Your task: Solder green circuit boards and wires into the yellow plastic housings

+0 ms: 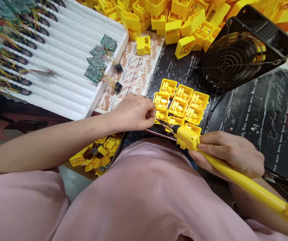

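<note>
My right hand (231, 152) is wrapped round the yellow handle of a soldering iron (187, 137), whose dark tip points left and down. The tip is over the nearest-left of several open yellow plastic housings (179, 106) laid in rows on the black bench top. My left hand (136, 112) is closed in a pinch at the left edge of these housings, close to the iron's tip. Whatever its fingers hold is too small or hidden to make out. Small metal parts show inside the housings.
A black fan (234, 63) stands tilted at the right behind the housings. Loose yellow housings (172, 31) are heaped at the back. On the left, a white foam tray (70, 57) bears green circuit boards (96, 68) with wires. A box of yellow parts (100, 152) sits below my left forearm.
</note>
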`<state>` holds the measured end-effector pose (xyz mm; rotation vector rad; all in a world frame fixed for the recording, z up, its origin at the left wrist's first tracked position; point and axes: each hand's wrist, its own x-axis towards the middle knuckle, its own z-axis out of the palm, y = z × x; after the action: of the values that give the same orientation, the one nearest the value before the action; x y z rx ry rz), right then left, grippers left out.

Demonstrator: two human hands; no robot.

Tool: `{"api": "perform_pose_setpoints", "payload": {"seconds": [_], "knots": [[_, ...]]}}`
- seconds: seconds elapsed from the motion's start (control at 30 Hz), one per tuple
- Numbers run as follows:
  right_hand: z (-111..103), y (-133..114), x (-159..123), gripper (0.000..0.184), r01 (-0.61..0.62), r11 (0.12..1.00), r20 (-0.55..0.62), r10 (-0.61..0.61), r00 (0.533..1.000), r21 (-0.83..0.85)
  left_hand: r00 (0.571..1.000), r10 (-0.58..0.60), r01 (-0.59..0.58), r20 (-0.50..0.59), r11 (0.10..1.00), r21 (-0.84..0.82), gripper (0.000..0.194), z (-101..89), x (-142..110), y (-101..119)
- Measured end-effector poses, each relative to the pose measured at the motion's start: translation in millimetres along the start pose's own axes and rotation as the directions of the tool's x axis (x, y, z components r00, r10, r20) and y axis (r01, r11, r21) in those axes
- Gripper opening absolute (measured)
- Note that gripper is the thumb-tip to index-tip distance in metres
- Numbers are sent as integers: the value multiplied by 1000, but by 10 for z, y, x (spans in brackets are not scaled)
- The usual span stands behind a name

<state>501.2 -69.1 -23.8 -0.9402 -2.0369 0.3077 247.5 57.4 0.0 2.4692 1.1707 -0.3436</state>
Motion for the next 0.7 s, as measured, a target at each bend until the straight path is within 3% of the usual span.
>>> {"api": "perform_pose_setpoints", "payload": {"seconds": [0.17,0.33,0.47,0.6,0.7], "knots": [[-65,-27,94,30,115,993,64,-112,992,-38,999,-40,40,-1,999,-31,14,-23,-1,6],[-121,-32,118,25,55,998,114,-53,992,-18,999,-1,-2,-48,998,-69,16,-2,-13,-26],[-104,-50,133,27,100,994,83,-95,992,-52,1000,-1,0,-19,1000,-28,16,-8,8,-18],[-179,-63,106,8,16,998,119,-8,993,-65,1000,-1,1,1,1000,-5,16,-16,23,-3],[-258,-1,0,18,-84,994,55,88,995,-73,1000,-6,6,12,1000,-2,16,-10,25,5]]}}
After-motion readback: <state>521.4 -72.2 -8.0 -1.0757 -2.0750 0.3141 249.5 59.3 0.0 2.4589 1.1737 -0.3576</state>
